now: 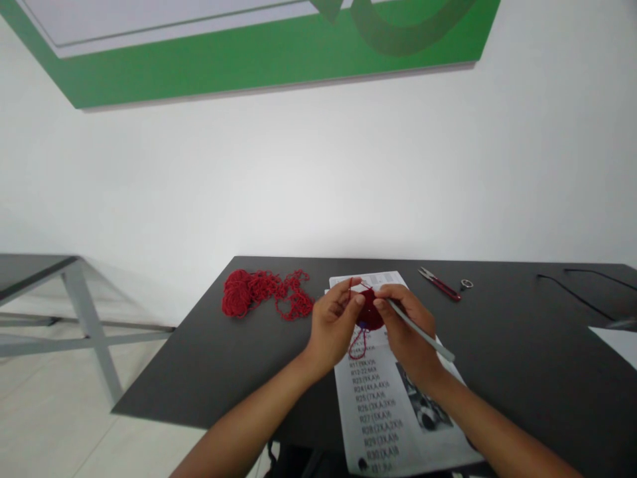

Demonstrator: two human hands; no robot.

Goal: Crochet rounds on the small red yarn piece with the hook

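Note:
A small piece of dark red crochet [369,311] is held up between my two hands, above a printed pattern sheet [371,405]. My left hand [334,318] pinches its left edge, with red yarn running over the raised index finger. Gripped like a pen in my right hand [409,325] is a crochet hook [423,332] with a pale grey-green handle. Its tip reaches the top edge of the crochet, though the stitch there is too small to make out. A loop of red yarn [357,346] hangs below the piece.
Left on the dark table [199,378] lies a red yarn ball [237,293] with loose tangled strands [293,295]. Red-handled thread snips [440,284] and a small ring-shaped item [466,284] lie back right. Eyeglasses [582,295] and white paper [617,342] are at far right.

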